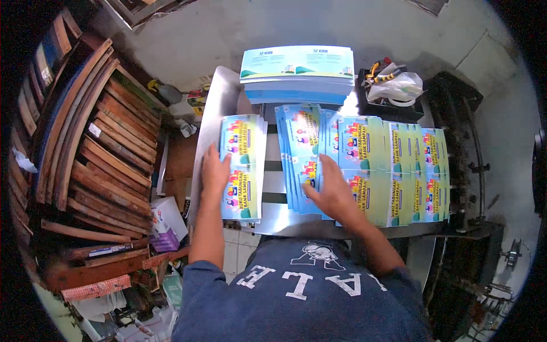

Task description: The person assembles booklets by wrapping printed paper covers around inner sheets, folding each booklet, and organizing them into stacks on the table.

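At the far left a rack of dark wooden boards (97,142) leans beside the metal tabletop (212,108). The left hand (215,171) lies flat, fingers together, pressing on a small neat pile of printed covers (242,165) near the tabletop's left edge. To square that pile well, I judge, the palm should hold it down while each new sheet is laid edge to edge on top. Right of it, the right hand (333,191) rests with fingers spread on the fanned row of covers (370,165), fingertips at the leftmost sheets; sliding one sheet free with a light drag, not a pinch, would keep the fan from shifting. Behind stands a tall stack of pale blue sheets (297,71), then a black box of tools under a plastic bag (393,88). The thumbs' grip is hidden, the tabletop's near edge is covered by the person's shirt, and the dark machine (467,142) at right is hard to make out.
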Available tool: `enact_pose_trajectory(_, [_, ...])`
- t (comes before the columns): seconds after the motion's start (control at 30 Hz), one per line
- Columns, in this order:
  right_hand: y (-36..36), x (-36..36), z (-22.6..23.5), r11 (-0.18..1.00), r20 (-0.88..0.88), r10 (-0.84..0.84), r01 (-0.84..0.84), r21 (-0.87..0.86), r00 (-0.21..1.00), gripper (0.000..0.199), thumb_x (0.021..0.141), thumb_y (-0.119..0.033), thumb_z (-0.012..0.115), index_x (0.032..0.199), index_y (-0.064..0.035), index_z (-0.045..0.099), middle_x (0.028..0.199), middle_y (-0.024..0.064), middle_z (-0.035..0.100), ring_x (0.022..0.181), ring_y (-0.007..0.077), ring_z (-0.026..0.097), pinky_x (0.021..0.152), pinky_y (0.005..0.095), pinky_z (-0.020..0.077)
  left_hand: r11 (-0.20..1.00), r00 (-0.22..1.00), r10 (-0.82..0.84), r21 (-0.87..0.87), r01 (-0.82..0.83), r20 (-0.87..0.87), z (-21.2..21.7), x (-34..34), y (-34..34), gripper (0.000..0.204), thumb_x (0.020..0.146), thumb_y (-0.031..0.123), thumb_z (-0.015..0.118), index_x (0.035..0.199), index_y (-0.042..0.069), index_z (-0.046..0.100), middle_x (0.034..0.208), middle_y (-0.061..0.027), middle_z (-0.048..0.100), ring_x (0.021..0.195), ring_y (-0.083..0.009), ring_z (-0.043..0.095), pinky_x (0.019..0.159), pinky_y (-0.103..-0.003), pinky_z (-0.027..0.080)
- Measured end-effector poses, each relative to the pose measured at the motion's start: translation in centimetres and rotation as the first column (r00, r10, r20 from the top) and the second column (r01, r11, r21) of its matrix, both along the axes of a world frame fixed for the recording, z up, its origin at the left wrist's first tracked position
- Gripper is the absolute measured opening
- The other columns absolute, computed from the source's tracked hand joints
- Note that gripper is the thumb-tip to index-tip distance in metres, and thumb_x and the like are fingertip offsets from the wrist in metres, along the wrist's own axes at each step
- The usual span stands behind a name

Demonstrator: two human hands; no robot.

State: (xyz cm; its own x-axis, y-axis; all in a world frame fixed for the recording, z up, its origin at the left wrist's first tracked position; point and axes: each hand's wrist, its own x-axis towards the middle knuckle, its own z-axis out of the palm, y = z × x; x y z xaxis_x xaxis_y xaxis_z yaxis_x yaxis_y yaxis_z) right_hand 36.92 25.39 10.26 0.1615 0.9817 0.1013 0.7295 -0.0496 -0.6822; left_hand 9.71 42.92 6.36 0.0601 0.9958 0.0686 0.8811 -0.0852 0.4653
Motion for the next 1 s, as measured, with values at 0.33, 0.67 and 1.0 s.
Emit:
enact_pose_trajectory(0.33, [9.0,-5.0,-5.4,0.988,0.528,-0.041,0.114,-0.107,0.848,0.089,0.076,-0.027,0.070,0.141,0.0069,0.021,0.143,0.0331,0.027,0.126,0.0489,0.034,0.104,0.0481,0.0347,0.928,0.881,-0.359,0.223,0.299,0.310,-1.5,7.7,-4.0,0.039,0.088,0.018,0.057,0.123,0.002,0.054,0.111,-0.0196,0.058,0.107,-0.0359,0.054,0.094,-0.042,0.043])
enact_pose_trajectory(0.67, [7.2,-4.1,-1.7,0.984,-0.388,-0.094,0.145,0.102,0.917,0.087,0.075,-0.003,0.065,0.142,-0.0002,0.010,0.138,0.0314,0.035,0.127,0.0385,0.044,0.099,0.0414,0.0423,0.655,0.326,0.320,-0.456,0.602,0.890,0.9,13.3,-4.2,0.039,0.093,0.039,0.055,0.113,0.005,0.059,0.093,-0.0057,0.062,0.076,-0.0126,0.059,0.066,-0.027,0.048])
enact_pose_trajectory(1.0, [2.8,3.5,-1.8,0.952,0.226,-0.277,0.299,-0.066,0.934,0.082,0.075,-0.026,0.073,0.141,-0.0010,0.032,0.143,0.0271,0.031,0.134,0.0416,0.029,0.109,0.0489,0.0256,0.974,0.981,-0.193,-0.131,0.187,-0.029,3.0,7.5,-2.6,0.065,0.077,0.024,0.069,0.131,0.001,0.043,0.128,-0.0208,0.047,0.118,-0.0369,0.048,0.096,-0.044,0.042])
